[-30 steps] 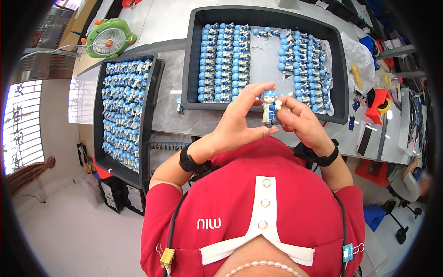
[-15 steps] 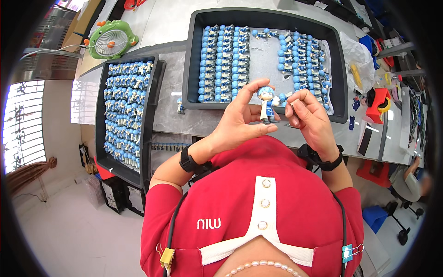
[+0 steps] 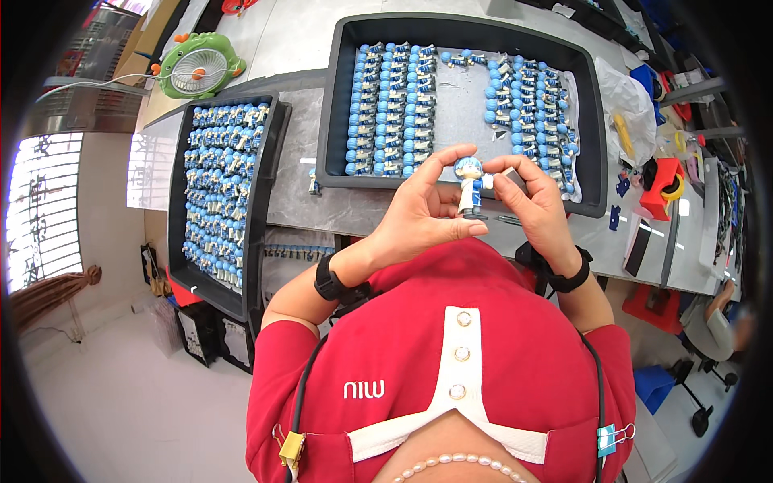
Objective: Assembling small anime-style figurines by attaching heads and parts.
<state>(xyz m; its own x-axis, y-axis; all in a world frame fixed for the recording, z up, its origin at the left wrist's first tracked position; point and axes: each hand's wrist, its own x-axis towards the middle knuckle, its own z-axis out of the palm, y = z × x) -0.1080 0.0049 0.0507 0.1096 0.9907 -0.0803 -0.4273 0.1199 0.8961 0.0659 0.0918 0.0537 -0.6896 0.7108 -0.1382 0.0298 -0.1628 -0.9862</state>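
Observation:
In front of my chest, my left hand (image 3: 407,209) grips a small blue-haired figurine (image 3: 470,191) upright, its index finger by the head and its thumb under the feet. The figurine wears a white and blue outfit with dark shoes. My right hand (image 3: 538,201) is closed in a pinch at the figurine's right side, its fingertips against the outstretched white arm. Whatever sits in that pinch is too small to make out. Just beyond both hands lies a large black tray (image 3: 463,26) with rows of similar figurines.
A second black tray (image 3: 259,193) full of figurines stands at the left. One figurine (image 3: 314,182) stands between the trays. A green fan (image 3: 201,68) is at the far left. On the right are a clear plastic bag (image 3: 624,97) and a red tape dispenser (image 3: 660,181).
My right hand has moved left and up, and its pinch now meets the figurine's arm. The figurine has turned slightly in my left hand.

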